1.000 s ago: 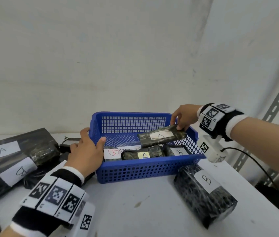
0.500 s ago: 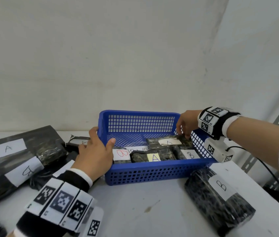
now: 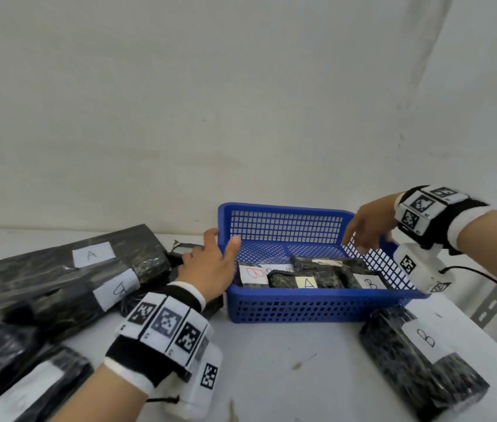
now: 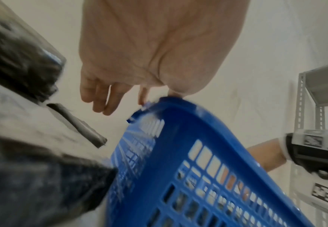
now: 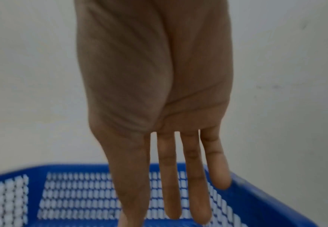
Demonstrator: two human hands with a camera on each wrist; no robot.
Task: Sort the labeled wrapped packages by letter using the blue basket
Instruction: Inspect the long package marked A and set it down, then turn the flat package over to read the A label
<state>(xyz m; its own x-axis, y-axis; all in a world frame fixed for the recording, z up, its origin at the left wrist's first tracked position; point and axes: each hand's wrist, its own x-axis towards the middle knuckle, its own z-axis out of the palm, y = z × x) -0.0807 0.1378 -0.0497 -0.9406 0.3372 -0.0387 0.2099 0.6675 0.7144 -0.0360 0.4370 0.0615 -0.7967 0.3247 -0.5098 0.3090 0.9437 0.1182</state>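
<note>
White table: left hand (image 3: 207, 266) grips blue basket (image 3: 302, 303) (packages half-hidden); right hand (image 3: 369, 226) fingers straight.

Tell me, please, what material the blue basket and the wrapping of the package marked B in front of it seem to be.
The blue basket looks like moulded plastic: uniform colour, a regular grid of holes, a smooth rounded rim. The package marked B seems wrapped in glossy dark plastic film, since it wrinkles and glints; its contents are hidden. Its label looks like plain white paper.
</note>
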